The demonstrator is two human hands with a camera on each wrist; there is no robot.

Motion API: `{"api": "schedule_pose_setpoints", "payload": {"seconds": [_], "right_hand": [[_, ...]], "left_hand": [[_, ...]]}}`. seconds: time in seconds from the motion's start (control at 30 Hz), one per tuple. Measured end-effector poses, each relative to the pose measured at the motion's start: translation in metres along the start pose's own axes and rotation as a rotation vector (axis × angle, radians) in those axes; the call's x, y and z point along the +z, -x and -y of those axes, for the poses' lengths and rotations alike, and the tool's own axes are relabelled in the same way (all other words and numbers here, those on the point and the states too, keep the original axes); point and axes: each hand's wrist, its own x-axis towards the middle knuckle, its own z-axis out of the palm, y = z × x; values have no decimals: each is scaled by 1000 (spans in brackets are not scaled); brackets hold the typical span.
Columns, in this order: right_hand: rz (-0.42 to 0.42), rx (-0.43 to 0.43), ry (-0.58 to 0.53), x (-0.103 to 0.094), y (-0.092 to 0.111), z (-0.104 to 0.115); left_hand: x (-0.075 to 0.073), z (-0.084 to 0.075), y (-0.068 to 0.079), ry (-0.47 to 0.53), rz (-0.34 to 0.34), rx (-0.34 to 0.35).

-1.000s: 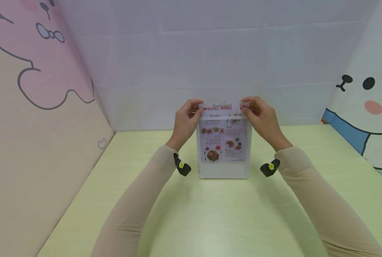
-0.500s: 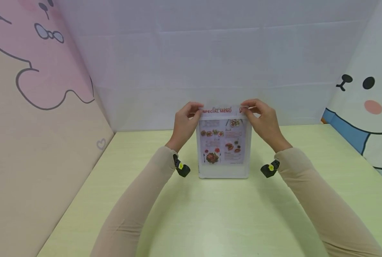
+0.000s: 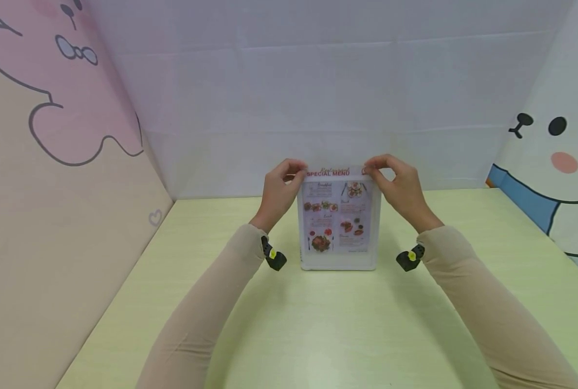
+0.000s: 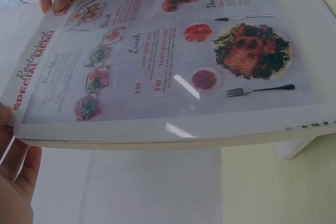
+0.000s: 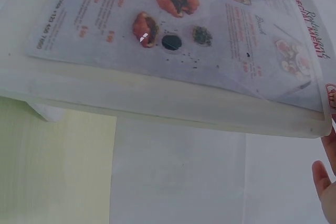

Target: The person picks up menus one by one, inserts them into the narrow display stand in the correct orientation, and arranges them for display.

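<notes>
A printed menu sheet [image 3: 334,216] sits most of the way inside a white, clear-fronted stand [image 3: 339,263] that stands upright on the table. Its top strip, with the red "SPECIAL MENU" heading, sticks out above the stand's upper edge. My left hand [image 3: 281,189] pinches the sheet's top left corner between thumb and fingers. At the top right corner, my right hand [image 3: 399,186] pinches it the same way. In the left wrist view the menu [image 4: 157,51] lies behind the clear front, and the right wrist view shows the stand's side edge [image 5: 173,95] close up.
The pale yellow-green table [image 3: 318,329] runs back to a white cloth wall [image 3: 327,92]. Side panels carry cartoon drawings, a pink figure [image 3: 74,119] on the left and a white bear [image 3: 556,156] on the right. Behind the stand a support foot [image 4: 294,148] shows.
The menu sheet has slid down into the stand, so less of its top shows above the edge. Both hands have moved down with it, still pinching its corners. The stand has stayed put.
</notes>
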Motion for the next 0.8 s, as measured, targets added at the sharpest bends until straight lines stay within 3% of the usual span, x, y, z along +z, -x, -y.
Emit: {"api": "schedule_pose_setpoints", "payload": {"seconds": [0.8], "right_hand": [[27, -36, 18, 1, 8, -3]], "left_hand": [[-1, 6, 8, -25, 44, 4]]}}
